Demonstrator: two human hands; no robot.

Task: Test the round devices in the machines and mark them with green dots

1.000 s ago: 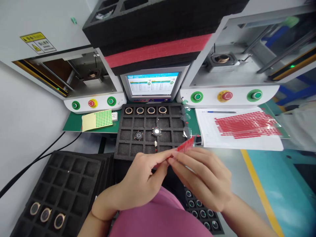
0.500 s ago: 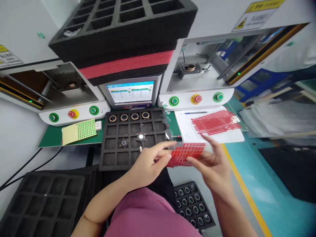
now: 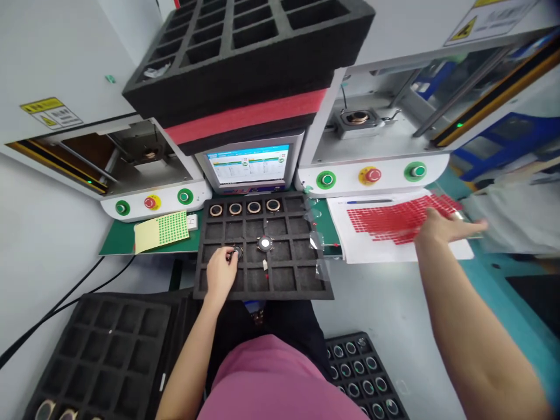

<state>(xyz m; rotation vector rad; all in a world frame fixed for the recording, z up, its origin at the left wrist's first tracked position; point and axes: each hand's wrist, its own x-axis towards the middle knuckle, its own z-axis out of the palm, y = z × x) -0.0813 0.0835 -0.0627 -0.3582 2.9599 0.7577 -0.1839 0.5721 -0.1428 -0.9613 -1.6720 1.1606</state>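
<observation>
My left hand (image 3: pixel 221 274) reaches into the black foam tray (image 3: pixel 284 287), its fingertips closed on a round black watch case (image 3: pixel 237 252) in a left-side compartment. A second watch case (image 3: pixel 265 244) with a white disc in its middle lies just to the right. Several gold-rimmed watch cases (image 3: pixel 235 209) fill the tray's back row. Over to the right, my right hand (image 3: pixel 440 226) is at the red sticker sheets (image 3: pixel 380 223), fingers stretched out and somewhat blurred. Those sheets lie on white paper (image 3: pixel 356 252).
Two white machines with green and red buttons (image 3: pixel 373 175) flank a screen (image 3: pixel 249 166). Foam trays are stacked above it (image 3: pixel 245 87). A sheet of green dot stickers (image 3: pixel 172 227) lies left. More trays stand low at left (image 3: pixel 131 326) and below right (image 3: pixel 363 373).
The red sticker sheet has left both hands and lies on the others at the right. My left hand has moved left to the watch case; my right hand has moved right.
</observation>
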